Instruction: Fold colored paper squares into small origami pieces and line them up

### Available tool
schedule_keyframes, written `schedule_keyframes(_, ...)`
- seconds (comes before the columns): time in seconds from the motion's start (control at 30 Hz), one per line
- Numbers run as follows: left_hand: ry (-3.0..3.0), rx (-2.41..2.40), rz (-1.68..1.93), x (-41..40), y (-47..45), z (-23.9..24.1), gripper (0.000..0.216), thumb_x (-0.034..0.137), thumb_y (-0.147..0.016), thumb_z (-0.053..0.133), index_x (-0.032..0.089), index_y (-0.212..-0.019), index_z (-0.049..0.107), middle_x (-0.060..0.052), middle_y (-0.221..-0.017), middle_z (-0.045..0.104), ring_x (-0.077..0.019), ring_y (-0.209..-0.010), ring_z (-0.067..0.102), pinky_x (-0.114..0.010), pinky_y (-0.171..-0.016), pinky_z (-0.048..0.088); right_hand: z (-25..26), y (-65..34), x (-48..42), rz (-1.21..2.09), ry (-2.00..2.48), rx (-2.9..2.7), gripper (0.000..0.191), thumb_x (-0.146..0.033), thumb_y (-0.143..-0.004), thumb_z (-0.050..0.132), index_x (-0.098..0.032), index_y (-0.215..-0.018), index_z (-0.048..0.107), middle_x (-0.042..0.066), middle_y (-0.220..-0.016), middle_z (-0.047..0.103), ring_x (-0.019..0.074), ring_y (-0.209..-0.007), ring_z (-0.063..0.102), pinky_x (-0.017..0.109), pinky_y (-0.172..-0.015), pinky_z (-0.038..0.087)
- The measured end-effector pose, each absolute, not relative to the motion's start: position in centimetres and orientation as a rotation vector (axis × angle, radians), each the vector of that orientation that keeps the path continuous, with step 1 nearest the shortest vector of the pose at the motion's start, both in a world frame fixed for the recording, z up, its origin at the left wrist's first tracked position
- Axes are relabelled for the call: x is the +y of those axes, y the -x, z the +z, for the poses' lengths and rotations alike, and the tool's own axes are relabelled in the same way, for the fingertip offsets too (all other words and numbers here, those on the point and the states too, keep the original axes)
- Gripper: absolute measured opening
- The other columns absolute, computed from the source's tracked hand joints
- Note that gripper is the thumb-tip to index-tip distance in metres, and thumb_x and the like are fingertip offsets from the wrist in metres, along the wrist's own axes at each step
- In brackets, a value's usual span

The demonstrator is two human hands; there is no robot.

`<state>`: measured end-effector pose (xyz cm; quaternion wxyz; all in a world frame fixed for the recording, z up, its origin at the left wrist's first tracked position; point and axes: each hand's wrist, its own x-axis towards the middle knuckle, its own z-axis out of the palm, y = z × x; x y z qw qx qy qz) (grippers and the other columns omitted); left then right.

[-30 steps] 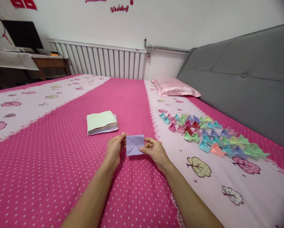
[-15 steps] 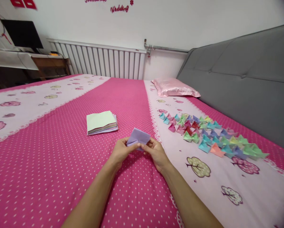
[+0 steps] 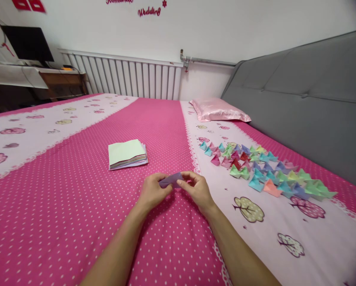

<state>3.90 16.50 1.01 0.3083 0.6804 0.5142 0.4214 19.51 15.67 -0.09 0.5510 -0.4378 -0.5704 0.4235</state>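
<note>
A folded piece of purple paper (image 3: 171,180) is held between both hands, just over the dotted pink bedspread. My left hand (image 3: 154,190) pinches its left end, thumb towards me. The right end is gripped by my right hand (image 3: 197,190), between thumb and fingers. Seen from here, the paper shows as a narrow, slanted strip, partly covered by the fingers. Beyond my left hand lies a stack of coloured paper sheets (image 3: 127,153) with a pale green one on top. Several small folded paper boats (image 3: 262,171) in many colours stand in rows to the right.
The bedspread (image 3: 76,206) stretches under everything. A pink pillow (image 3: 219,110) lies at the far right, against a grey padded headboard (image 3: 308,95). A white radiator (image 3: 124,75) runs along the back wall. At the far left, a monitor (image 3: 29,43) stands on a desk (image 3: 61,78).
The purple paper has tilted from a broad, open face to a narrow strip. My right-hand fingers have shifted up to its top edge; the stack and boats have not moved.
</note>
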Motion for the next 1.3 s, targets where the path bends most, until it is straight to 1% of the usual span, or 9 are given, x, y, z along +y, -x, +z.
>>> schedule_keyframes(0.2,-1.836,1.335,1.295,16.8,-3.7,1.0,0.012,0.014,-0.060,0.057,0.017,-0.067,0.066,-0.002,-0.065,0.059,-0.0128,-0.061,0.052,-0.022,-0.056,0.039,-0.2,-19.7,15.8,0.757,1.146,-1.349,0.013,-0.026,-0.067,0.064,-0.018,-0.077,0.065,-0.002,-0.059,0.055,0.0111,-0.052,0.047,0.024,-0.052,0.039)
schedule_keyframes(0.37,-1.285,1.295,1.366,17.2,-3.6,1.1,0.035,0.023,-0.064,0.062,0.016,-0.098,0.060,-0.007,-0.084,0.062,-0.0146,-0.066,0.059,-0.025,-0.057,0.047,0.2,-19.4,15.7,0.988,0.884,-1.119,0.010,-0.021,-0.068,0.063,-0.018,-0.078,0.061,0.002,-0.081,0.065,0.0158,-0.076,0.061,0.028,-0.072,0.047)
schedule_keyframes(0.5,-0.861,1.118,1.097,17.1,-3.6,1.8,0.028,0.033,-0.079,0.047,0.009,-0.090,0.058,-0.012,-0.076,0.065,-0.0146,-0.059,0.062,-0.025,-0.055,0.050,0.5,-19.5,15.5,1.065,0.803,-1.051,0.009,-0.019,-0.067,0.063,-0.019,-0.075,0.060,0.003,-0.087,0.066,0.0164,-0.083,0.061,0.026,-0.069,0.048)
schedule_keyframes(0.6,-0.710,0.917,0.831,16.8,-3.6,2.7,0.058,0.052,-0.084,0.030,0.003,-0.089,0.060,-0.019,-0.077,0.066,-0.0187,-0.058,0.064,-0.027,-0.053,0.051,0.5,-19.6,15.3,1.087,0.759,-1.118,0.007,-0.016,-0.068,0.061,-0.019,-0.074,0.059,0.003,-0.089,0.066,0.0154,-0.083,0.061,0.024,-0.067,0.047)
schedule_keyframes(0.67,-0.646,0.813,0.817,16.6,-3.6,3.2,0.063,0.056,-0.082,0.030,0.003,-0.095,0.060,-0.018,-0.078,0.067,-0.0196,-0.059,0.065,-0.027,-0.052,0.052,0.4,-19.6,15.3,1.085,0.730,-1.204,0.009,-0.012,-0.068,0.058,-0.019,-0.074,0.059,0.003,-0.089,0.066,0.0158,-0.085,0.061,0.026,-0.071,0.047)
schedule_keyframes(0.73,-0.581,0.774,0.840,16.4,-3.6,3.3,0.055,0.052,-0.081,0.040,0.004,-0.096,0.060,-0.015,-0.076,0.068,-0.0184,-0.058,0.064,-0.026,-0.051,0.052,0.3,-19.5,15.2,1.061,0.730,-1.311,0.012,-0.009,-0.068,0.056,-0.019,-0.073,0.060,0.004,-0.088,0.066,0.0169,-0.087,0.061,0.028,-0.076,0.047)
schedule_keyframes(0.83,-0.530,0.846,0.891,16.4,-3.7,2.9,0.028,0.029,-0.078,0.056,0.005,-0.092,0.061,-0.011,-0.074,0.068,-0.0166,-0.059,0.064,-0.025,-0.054,0.053,0.2,-19.5,15.1,0.997,0.768,-1.444,0.014,-0.007,-0.068,0.051,-0.018,-0.072,0.060,0.005,-0.089,0.066,0.0184,-0.089,0.061,0.032,-0.079,0.046)
schedule_keyframes(0.93,-0.563,0.881,0.925,16.4,-3.8,2.4,0.017,0.013,-0.075,0.058,0.006,-0.090,0.062,-0.010,-0.075,0.068,-0.0156,-0.060,0.064,-0.025,-0.058,0.053,0.1,-19.5,15.2,0.946,0.804,-1.475,0.016,-0.006,-0.068,0.048,-0.019,-0.070,0.058,0.005,-0.091,0.066,0.0189,-0.091,0.061,0.034,-0.083,0.045)
schedule_keyframes(1.3,-0.455,0.989,1.105,17.2,-3.7,2.3,0.010,0.011,-0.079,0.051,0.008,-0.084,0.060,-0.007,-0.071,0.067,-0.0134,-0.057,0.062,-0.023,-0.053,0.054,0.5,-19.9,15.0,0.906,0.843,-1.591,0.036,-0.009,-0.068,0.052,-0.025,-0.099,0.063,0.005,-0.128,0.048,0.0220,-0.117,0.044,0.036,-0.090,0.041)
